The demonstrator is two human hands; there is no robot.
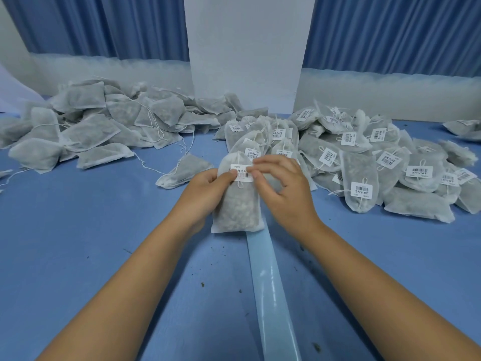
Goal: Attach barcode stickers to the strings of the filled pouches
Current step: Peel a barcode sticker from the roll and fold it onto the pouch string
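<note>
Small packing workroom. Blue worktable (78, 256) w/ heaps of unlabelled pouches (86, 131) & barcoded pouches (359, 173), label backing strip (270, 295). Blue curtains (390, 29) behind.

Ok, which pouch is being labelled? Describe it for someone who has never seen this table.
On the blue table, with an unlabelled heap left and a labelled heap right, a pale glossy strip runs out from the camera. The pouch lies at the strip's far end. It alone is held: the left hand grips it, the right hand pinches the barcode sticker at its top.
</note>
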